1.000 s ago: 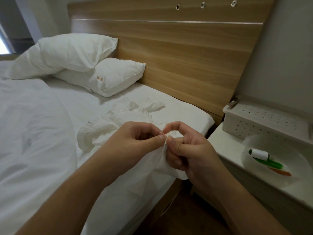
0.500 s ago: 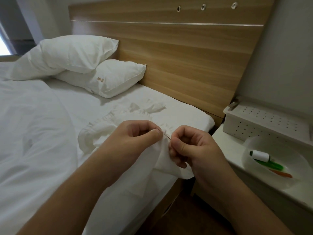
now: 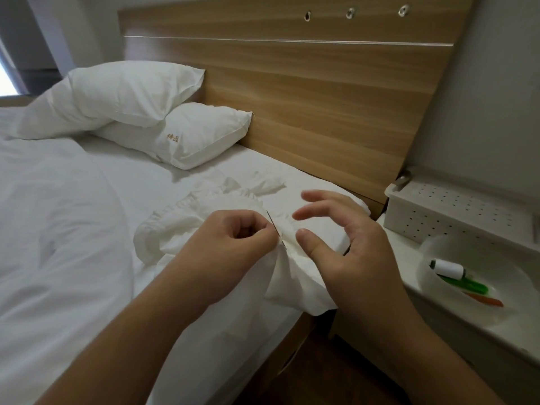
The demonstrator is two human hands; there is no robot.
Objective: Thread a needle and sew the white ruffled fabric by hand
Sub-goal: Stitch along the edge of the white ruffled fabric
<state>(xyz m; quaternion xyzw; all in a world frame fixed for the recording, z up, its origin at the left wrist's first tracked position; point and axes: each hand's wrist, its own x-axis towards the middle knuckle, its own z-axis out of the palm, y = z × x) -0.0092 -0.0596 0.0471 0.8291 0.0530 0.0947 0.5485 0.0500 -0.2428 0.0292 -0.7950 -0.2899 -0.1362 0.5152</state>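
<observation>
Mid-stitch: the left hand [image 3: 233,238] pinches the white ruffled fabric [image 3: 204,217] at the bed [image 3: 87,200] edge, the needle [image 3: 274,229] stuck through it. The right hand [image 3: 347,244] hovers spread, holding nothing; next it must catch the needle tip.

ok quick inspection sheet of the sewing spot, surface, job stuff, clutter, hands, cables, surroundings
surface: white bed sheet, rumpled.
job's things: white ruffled fabric lies at the bed's edge; needle stuck through it; thread too fine to see.
clutter: clear bowl on the nightstand holds a white spool, a green tool and an orange one; perforated box behind.
hands: left hand pinches the fabric at the needle; right hand open, fingers spread, apart from the needle.
cables: nothing seen.
surroundings: two pillows, wooden headboard.
</observation>
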